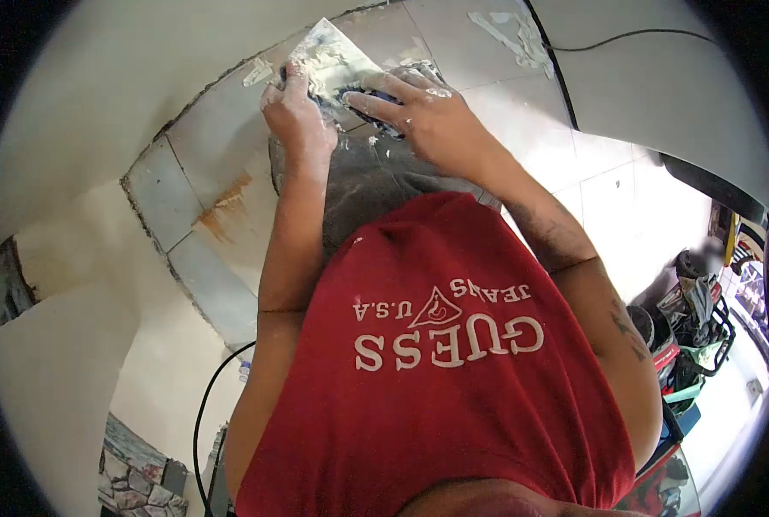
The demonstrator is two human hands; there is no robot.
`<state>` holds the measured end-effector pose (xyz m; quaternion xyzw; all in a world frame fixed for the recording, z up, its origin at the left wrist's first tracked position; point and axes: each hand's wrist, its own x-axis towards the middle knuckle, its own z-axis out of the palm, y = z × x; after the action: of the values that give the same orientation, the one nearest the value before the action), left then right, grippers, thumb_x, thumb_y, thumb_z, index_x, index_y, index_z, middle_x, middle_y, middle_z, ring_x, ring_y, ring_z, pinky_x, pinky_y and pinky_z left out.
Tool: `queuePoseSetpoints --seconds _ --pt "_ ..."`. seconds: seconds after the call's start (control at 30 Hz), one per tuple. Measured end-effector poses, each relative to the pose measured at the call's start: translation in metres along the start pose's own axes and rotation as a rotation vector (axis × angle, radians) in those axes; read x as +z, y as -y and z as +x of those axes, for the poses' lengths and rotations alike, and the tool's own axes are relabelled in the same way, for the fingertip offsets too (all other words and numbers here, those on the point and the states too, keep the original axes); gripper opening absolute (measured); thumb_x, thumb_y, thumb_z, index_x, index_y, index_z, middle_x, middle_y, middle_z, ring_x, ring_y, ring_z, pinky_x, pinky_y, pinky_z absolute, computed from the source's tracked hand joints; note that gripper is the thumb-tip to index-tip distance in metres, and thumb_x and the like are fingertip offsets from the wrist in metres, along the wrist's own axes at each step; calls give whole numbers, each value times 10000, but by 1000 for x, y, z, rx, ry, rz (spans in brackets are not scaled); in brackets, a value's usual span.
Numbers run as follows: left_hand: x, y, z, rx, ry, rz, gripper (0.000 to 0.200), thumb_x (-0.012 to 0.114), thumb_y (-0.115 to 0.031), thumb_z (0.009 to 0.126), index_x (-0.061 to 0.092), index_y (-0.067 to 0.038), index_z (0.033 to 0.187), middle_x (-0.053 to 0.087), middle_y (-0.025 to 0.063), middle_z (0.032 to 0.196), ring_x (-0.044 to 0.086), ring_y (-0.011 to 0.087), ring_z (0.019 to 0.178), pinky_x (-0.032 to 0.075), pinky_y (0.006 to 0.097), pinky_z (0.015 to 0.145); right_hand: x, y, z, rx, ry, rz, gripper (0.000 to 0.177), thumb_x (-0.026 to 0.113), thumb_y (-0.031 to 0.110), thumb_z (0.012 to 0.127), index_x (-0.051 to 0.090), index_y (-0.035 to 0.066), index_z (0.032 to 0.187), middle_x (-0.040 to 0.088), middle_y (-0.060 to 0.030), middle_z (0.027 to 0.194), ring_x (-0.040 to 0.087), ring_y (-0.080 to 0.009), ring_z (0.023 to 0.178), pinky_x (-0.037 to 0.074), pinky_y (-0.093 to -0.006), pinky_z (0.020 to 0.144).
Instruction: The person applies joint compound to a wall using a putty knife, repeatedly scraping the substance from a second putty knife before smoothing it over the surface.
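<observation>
A flat, pale plate (343, 59), smeared with lumpy off-white plaster, is held out in front of me at the top of the view. My left hand (302, 116) grips its left edge, thumb lying over the top. My right hand (432, 116) is at the lower right edge, fingers bent across a dark blue thing (382, 121) that is mostly hidden; its kind cannot be made out. White plaster coats the fingers of both hands. Below them are my grey shorts (363, 185), with a few white crumbs on them.
Tiled floor (496, 112) lies around me, with plaster smears (518, 43) at the upper right and a brown stain (227, 207) at left. A pale wall (83, 155) runs along the left. Black cables (199, 414) trail nearby. Bags and gear (690, 319) are piled at right.
</observation>
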<state>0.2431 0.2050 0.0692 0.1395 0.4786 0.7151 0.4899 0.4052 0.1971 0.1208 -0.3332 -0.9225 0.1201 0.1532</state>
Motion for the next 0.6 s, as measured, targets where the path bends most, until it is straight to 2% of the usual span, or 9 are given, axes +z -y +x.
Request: queuePoseSetpoints --seconds 0.13,0.2,0.27,0.37,0.4,0.43,0.47,0.53,0.6 --pt "-4 -4 14 -109 -26 -108 173 496 -108 820 518 46 895 568 123 843 585 224 743 493 347 601 -18 -17 -4 -25 277 66 584 510 -42 624 488 138 1179 511 -109 1146 499 -309 1020 427 -354 849" --pt "-2 -14 20 -115 -22 -115 196 488 -103 820 521 54 934 571 130 885 588 234 772 498 347 624 -30 -33 -1 -86 243 344 582 500 -66 606 498 99 1164 519 -140 1130 483 -324 1043 402 -366 880" --pt "-5 -18 33 -207 95 -148 226 474 -115 824 520 58 963 570 131 907 586 241 799 498 345 662 -46 -46 6 -112 184 533 584 525 -47 590 497 88 1157 508 -158 1143 469 -341 1063 353 -402 932" --pt "-3 -28 28 -379 145 -174 269 448 -135 823 515 39 1017 571 131 951 572 250 872 473 354 752 -49 -38 24 -23 -59 455 573 546 -44 600 499 87 1156 500 -156 1156 460 -341 1074 341 -397 943" --pt "-4 -30 26 -427 183 -210 278 446 -121 814 507 34 1037 565 136 981 562 259 902 458 369 788 -28 -49 19 36 -94 347 563 582 -23 613 506 115 1153 499 -132 1153 462 -334 1070 364 -386 924" --pt "-12 -30 27 -472 215 -251 291 445 -106 804 498 29 1057 560 140 1010 551 267 932 443 384 825 -21 -40 29 62 -93 375 553 591 -10 621 509 125 1152 500 -122 1149 467 -329 1064 374 -383 916" --pt "-21 -21 35 -458 237 -262 303 436 -117 808 491 27 1069 556 140 1026 551 267 934 443 381 823 -15 -28 43 80 -93 401 544 600 3 630 513 136 1150 500 -113 1145 471 -324 1057 384 -380 908" --pt "-24 -28 40 -401 184 -319 257 437 -141 828 522 15 1012 579 106 941 577 232 836 468 347 746 -5 -15 63 100 -87 371 519 637 72 642 527 168 1140 503 -82 1123 486 -302 1037 414 -368 882" --pt "-30 -32 49 -352 115 -325 235 439 -146 838 538 10 982 590 89 898 589 214 788 479 328 710 9 -15 76 84 -14 329 540 625 2 634 534 170 1139 486 -102 1148 473 -311 1052 400 -363 894"
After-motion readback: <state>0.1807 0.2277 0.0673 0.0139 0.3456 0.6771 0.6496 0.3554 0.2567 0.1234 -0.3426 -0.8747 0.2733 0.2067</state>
